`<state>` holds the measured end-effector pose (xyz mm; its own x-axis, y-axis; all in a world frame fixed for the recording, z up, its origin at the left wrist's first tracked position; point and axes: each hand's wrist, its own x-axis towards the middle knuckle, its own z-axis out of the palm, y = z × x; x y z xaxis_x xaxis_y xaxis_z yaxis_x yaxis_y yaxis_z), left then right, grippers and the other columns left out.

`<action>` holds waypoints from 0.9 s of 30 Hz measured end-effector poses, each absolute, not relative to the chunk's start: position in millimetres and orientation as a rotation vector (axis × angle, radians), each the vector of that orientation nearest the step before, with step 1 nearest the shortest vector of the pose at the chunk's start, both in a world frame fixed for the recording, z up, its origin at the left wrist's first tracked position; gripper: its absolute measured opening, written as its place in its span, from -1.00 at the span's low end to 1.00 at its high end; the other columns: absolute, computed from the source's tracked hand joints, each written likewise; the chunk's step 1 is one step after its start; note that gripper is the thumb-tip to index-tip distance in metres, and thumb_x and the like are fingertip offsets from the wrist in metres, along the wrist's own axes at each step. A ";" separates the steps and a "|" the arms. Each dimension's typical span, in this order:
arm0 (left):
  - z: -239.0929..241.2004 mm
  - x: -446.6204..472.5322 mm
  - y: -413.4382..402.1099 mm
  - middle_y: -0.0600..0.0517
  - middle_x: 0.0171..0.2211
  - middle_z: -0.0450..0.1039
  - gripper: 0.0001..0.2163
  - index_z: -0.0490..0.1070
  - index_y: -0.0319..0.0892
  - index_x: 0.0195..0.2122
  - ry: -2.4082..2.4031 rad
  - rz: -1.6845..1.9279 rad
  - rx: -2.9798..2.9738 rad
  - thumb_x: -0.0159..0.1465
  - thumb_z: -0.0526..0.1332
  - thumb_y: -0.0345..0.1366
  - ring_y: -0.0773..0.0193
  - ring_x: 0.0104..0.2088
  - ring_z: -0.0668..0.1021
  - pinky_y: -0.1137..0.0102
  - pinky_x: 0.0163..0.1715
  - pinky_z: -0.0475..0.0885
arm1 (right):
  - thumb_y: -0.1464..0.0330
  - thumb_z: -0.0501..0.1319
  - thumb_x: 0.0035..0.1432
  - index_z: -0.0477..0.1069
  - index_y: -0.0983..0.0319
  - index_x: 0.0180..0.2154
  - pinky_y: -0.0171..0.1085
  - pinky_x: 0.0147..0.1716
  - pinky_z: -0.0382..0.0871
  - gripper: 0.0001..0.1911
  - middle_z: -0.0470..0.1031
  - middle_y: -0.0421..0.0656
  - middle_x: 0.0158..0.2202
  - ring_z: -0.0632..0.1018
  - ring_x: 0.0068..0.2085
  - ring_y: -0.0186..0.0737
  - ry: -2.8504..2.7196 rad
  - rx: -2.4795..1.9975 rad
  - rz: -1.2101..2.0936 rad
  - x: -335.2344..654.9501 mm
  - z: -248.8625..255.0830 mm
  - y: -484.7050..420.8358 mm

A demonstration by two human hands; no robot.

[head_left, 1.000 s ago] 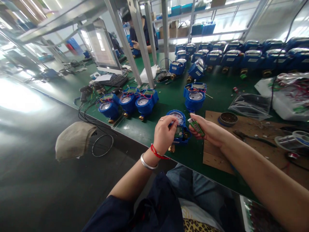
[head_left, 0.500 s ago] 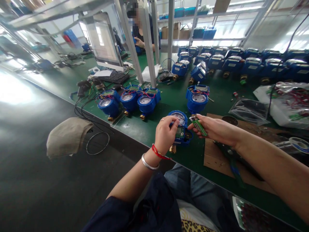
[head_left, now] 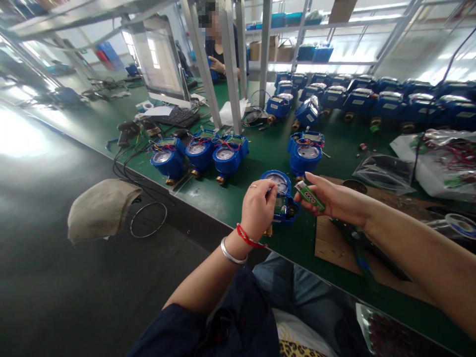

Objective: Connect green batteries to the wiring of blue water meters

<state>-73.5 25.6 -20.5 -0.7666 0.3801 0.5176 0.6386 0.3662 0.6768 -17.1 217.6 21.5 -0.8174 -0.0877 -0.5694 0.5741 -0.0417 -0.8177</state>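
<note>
A blue water meter (head_left: 289, 214) lies on the green bench in front of me, its round dial on the far side and an open electronics compartment with a small display nearer to me. Over its left part, my left hand (head_left: 257, 208) is closed in a pinch; a thin dark wire (head_left: 281, 184) shows at the fingertips above the dial. My right hand (head_left: 334, 198) grips a green lighter (head_left: 311, 197) just right of the meter, its metal top pointing toward the wire. I see no flame.
Another opened meter (head_left: 305, 156) stands just beyond, and several more (head_left: 225, 156) stand to the left. Rows of blue meters (head_left: 388, 104) line the back. At right are cardboard (head_left: 323, 243), cutters (head_left: 360, 260), a solder spool (head_left: 459, 225) and bagged wires (head_left: 446, 158). A co-worker (head_left: 219, 54) sits opposite.
My right hand has turned the lighter slightly, so more of its green side shows, and its fingers have drawn in around it. My left hand keeps its pinch at the meter.
</note>
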 end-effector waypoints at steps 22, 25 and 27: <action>-17.2 -67.1 30.4 -0.10 -0.15 0.41 -0.89 0.41 -0.19 -0.29 -2.283 -1.398 -0.941 0.31 0.10 -0.37 0.18 -0.09 0.45 0.24 -0.03 0.39 | 0.07 -0.11 0.20 0.10 0.22 -0.58 -0.50 -0.75 -0.23 -0.55 -0.04 -0.35 -0.69 -0.03 -0.72 -0.55 1.760 0.872 -1.548 -34.8 24.0 197.9; -16.8 -67.0 30.2 -0.11 -0.12 0.33 -0.90 0.40 -0.19 -0.31 -2.282 -1.374 -0.898 0.31 0.11 -0.36 0.19 -0.08 0.42 0.24 -0.02 0.37 | 0.08 -0.09 0.19 0.12 0.23 -0.57 -0.51 -0.76 -0.21 -0.57 -0.02 -0.35 -0.68 -0.01 -0.72 -0.55 1.745 0.892 -1.567 -34.0 24.9 198.1; -17.5 -67.4 30.3 -0.11 -0.12 0.32 -0.89 0.40 -0.20 -0.32 -2.280 -1.368 -0.888 0.31 0.11 -0.36 0.19 -0.07 0.41 0.24 -0.01 0.36 | 0.09 -0.08 0.18 0.13 0.24 -0.57 -0.51 -0.76 -0.21 -0.58 -0.02 -0.35 -0.68 0.00 -0.72 -0.56 1.734 0.901 -1.571 -33.3 25.1 198.3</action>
